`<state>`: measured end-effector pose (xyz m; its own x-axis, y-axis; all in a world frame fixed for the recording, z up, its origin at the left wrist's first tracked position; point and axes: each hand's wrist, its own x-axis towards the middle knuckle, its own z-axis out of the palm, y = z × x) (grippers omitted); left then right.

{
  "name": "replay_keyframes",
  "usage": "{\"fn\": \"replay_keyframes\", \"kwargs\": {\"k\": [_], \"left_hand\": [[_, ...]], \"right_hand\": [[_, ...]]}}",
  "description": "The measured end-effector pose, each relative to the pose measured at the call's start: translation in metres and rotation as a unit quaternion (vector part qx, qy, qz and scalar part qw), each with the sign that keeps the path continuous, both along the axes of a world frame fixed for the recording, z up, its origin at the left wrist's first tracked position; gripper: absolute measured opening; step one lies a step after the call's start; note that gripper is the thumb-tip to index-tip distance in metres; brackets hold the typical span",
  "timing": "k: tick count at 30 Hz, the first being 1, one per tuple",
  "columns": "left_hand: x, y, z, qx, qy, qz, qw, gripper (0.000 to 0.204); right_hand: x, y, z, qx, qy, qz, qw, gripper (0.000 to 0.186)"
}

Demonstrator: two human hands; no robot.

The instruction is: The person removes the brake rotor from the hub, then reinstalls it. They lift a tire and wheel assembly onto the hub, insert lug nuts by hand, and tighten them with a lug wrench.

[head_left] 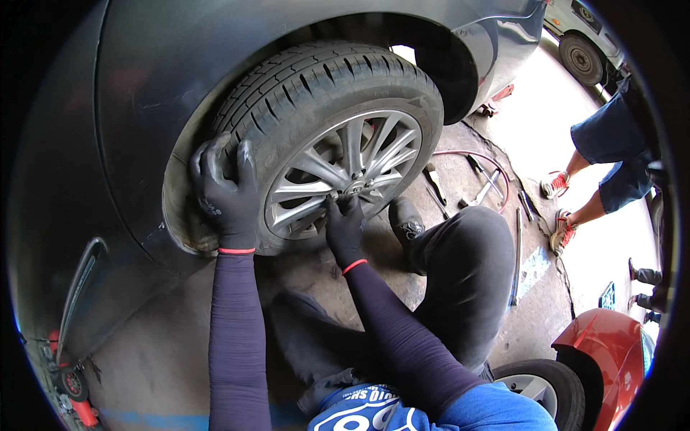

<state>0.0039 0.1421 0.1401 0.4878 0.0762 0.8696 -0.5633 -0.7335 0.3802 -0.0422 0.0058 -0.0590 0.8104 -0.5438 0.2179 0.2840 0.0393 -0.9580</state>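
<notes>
A grey alloy wheel [310, 171] with a black tire [289, 144] is in the wheel arch of a dark car [154, 79]. My left hand [226, 188], in a black-and-grey glove, lies against the left side of the tire. Its fingers and thumb are spread, with a gap between them. Close to the hub, my gloved right hand [346, 226] has its fingertips pinched on a small metal piece, which looks like a lug nut [333, 195]. The fingers partly cover it. Beside it is the center cap [355, 188].
A brush [435, 183], a cross-shaped wrench [489, 188] and a long bar [517, 255] lie on the floor at right, near a red hose [496, 159]. A person in sneakers [564, 233] stands beyond. A red car part [604, 352] is at lower right, a red jack [79, 402] at lower left.
</notes>
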Motion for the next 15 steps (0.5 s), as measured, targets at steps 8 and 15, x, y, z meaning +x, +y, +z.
{"fn": "replay_keyframes", "kwargs": {"k": [8,15], "left_hand": [[-0.092,-0.005,-0.035,0.04,0.083,-0.005,0.996,0.033],[-0.302,-0.014,-0.168,-0.391,0.521,-0.207,0.73,0.028]], "right_hand": [[-0.083,-0.011,0.025,-0.113,0.203,0.122,0.965,0.039],[-0.212,-0.038,0.094,-0.481,0.11,0.276,0.825,0.038]]}}
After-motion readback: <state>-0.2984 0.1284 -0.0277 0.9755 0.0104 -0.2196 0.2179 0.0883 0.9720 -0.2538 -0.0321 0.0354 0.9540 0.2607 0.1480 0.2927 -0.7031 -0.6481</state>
